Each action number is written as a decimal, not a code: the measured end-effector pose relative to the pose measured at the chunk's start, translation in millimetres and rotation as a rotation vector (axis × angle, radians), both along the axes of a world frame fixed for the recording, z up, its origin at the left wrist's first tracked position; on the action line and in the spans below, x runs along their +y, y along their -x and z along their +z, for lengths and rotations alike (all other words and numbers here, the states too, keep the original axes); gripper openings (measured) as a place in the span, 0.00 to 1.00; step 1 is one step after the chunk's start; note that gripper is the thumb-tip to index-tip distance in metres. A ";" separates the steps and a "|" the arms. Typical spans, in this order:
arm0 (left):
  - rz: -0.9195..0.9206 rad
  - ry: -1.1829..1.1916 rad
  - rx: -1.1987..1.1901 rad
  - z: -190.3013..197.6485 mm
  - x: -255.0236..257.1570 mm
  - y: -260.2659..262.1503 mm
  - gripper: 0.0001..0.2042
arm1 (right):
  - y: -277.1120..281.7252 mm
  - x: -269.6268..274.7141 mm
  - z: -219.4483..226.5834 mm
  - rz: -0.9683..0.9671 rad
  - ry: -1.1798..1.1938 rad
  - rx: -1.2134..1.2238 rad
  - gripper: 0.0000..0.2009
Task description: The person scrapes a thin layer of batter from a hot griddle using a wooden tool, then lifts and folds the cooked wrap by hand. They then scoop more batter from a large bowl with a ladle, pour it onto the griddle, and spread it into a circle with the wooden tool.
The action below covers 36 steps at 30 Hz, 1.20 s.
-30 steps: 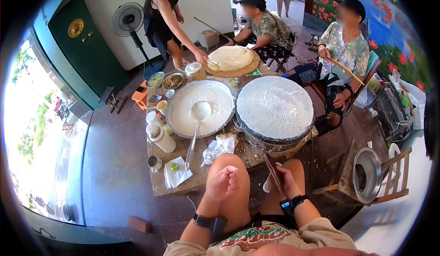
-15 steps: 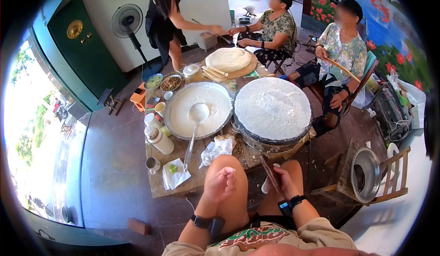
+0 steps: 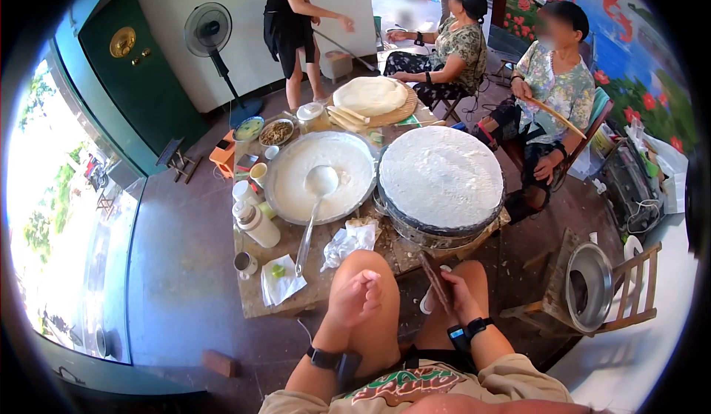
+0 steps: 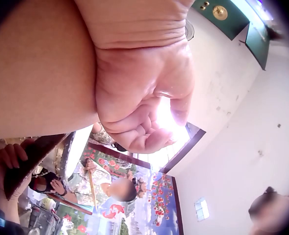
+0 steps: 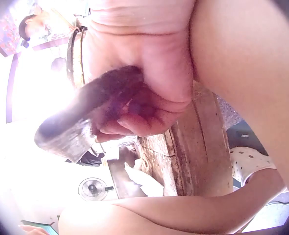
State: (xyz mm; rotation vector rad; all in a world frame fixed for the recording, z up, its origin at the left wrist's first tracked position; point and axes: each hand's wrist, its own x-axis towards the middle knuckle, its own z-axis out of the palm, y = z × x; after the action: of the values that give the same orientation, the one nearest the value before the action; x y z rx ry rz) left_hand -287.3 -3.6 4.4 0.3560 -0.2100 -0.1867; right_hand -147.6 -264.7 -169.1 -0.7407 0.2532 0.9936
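My left hand [image 3: 357, 299] lies over my left knee, palm up, its fingers loosely curled around nothing; the left wrist view shows its bare palm [image 4: 139, 83]. By my right knee, my right hand [image 3: 465, 295] grips a flat dark-brown scraper-like board [image 3: 435, 277]. Its thin edge tilts up toward the table, and the right wrist view shows the fingers wrapped round it. Just beyond it stands a round griddle [image 3: 441, 173] covered with a white, floury-looking layer. A metal basin [image 3: 269, 186] of white batter is left of the griddle, with a ladle [image 3: 321, 183] resting in it.
On the table are a white bottle [image 3: 257, 225], a metal cup [image 3: 245, 265], crumpled paper [image 3: 349, 244] and a round mat [image 3: 404, 108] bearing flatbread and rolls. Two people sit beyond; another stands near a fan [image 3: 208, 30]. A chair [image 3: 629, 288] at right holds a metal bowl.
The standing person's hand has left the rolls, reached toward the seated person in camouflage, then drawn back. That seated person has turned away from the table. My hands have stayed almost still.
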 end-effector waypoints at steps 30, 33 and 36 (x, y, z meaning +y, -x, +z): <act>-0.002 0.002 -0.011 -20.9 5.2 2.0 0.16 | 9.7 4.8 18.7 -0.032 0.147 -0.016 0.22; -0.010 0.006 -0.018 -20.0 4.6 1.8 0.16 | 9.0 4.5 20.2 -0.017 0.124 -0.029 0.22; -0.007 -0.005 -0.008 -18.7 4.8 2.2 0.16 | 13.7 10.0 40.6 -0.062 0.146 -0.027 0.15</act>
State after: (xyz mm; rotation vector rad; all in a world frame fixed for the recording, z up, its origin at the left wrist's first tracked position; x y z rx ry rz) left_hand -289.6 1.2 -14.4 0.3616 -0.2187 -0.1926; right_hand -161.3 -254.7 -128.5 -0.8735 0.3261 0.9128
